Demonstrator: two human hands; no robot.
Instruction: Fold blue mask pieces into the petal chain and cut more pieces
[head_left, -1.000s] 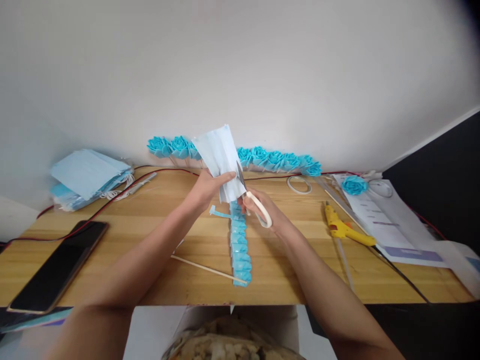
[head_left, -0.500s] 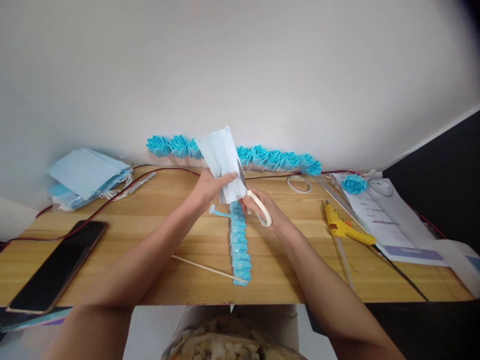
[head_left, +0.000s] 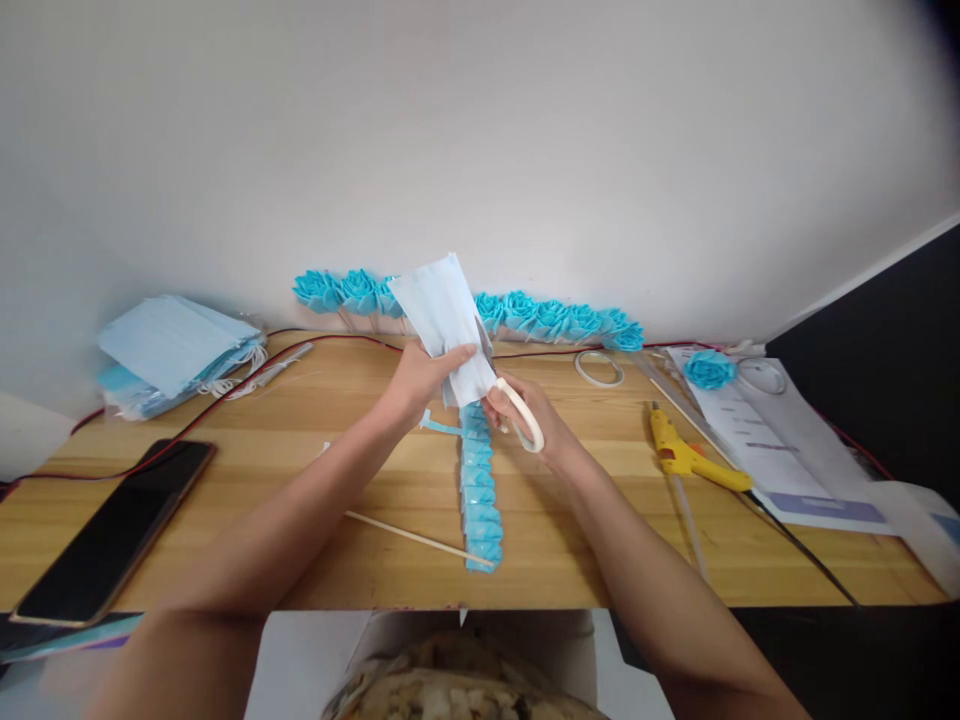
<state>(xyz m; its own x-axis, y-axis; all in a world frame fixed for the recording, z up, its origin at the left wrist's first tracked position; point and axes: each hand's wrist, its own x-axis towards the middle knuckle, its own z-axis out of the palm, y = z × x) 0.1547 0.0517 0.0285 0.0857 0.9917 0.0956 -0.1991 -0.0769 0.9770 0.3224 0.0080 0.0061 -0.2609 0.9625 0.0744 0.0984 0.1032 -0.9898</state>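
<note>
My left hand (head_left: 431, 375) grips a pale blue face mask (head_left: 439, 305), thumb laid across its front. In my right hand (head_left: 529, 405) is a pair of scissors (head_left: 527, 418) with white handles. Their blades lie along the mask's right edge and are partly hidden by it. Below the mask, a row of folded light blue pieces (head_left: 480, 490) runs toward the table's front edge. A thin blue strip (head_left: 441, 426) sticks out to its left. One wooden stick (head_left: 412, 534) rests with its tip over the near end of that row.
Blue flowers on sticks (head_left: 551, 318) line the wall. A stack of masks (head_left: 176, 340) and a phone (head_left: 116, 530) lie left. On the right are a yellow glue gun (head_left: 694, 460), a tape roll (head_left: 598, 368), papers (head_left: 780, 440) and one blue flower (head_left: 709, 369). A red-black cord (head_left: 330, 337) crosses behind.
The scissor blades have closed closer together along the mask's right edge. The mask and both hands have barely shifted.
</note>
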